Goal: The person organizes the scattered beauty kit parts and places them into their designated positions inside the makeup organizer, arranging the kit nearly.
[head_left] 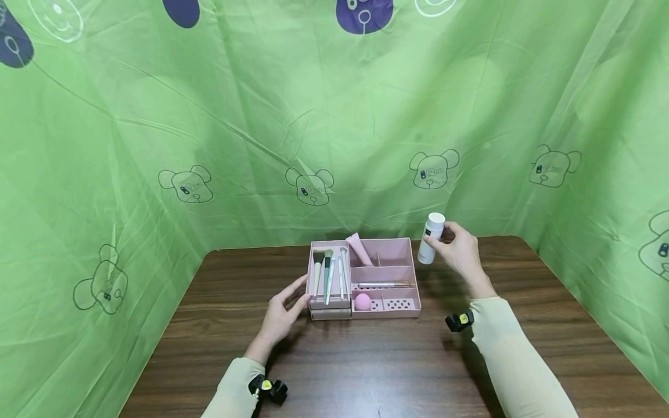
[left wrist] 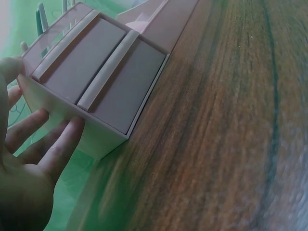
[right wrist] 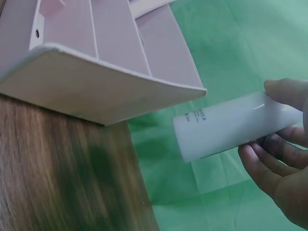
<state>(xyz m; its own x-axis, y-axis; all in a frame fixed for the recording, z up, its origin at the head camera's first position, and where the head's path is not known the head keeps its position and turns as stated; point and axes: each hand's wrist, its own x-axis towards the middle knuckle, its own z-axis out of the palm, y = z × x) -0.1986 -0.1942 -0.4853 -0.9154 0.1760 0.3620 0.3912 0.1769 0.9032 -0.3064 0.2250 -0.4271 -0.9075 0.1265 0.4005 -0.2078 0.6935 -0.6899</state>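
Observation:
A white bottle [head_left: 426,251] is pinched between the thumb and fingers of my right hand [head_left: 462,251]. It tilts slightly in the air, just right of a pink desktop organizer [head_left: 418,310]. In the right wrist view the bottle [right wrist: 216,127] shows small printed text and hangs apart from the organizer's side wall [right wrist: 96,89]. My left hand [head_left: 282,313] rests against the organizer's left side. The left wrist view shows its fingertips [left wrist: 73,127] touching that side, beside two closed drawers [left wrist: 122,79], with the fingers extended.
Makeup brushes [head_left: 328,276] lie in the organizer's left section. A pink tube [head_left: 359,251] leans in a back compartment, a slim pen-like stick [head_left: 384,284] lies in the middle one, and a pink ball [head_left: 363,302] sits in front. Green curtains [head_left: 366,145] surround the wooden table [head_left: 366,371].

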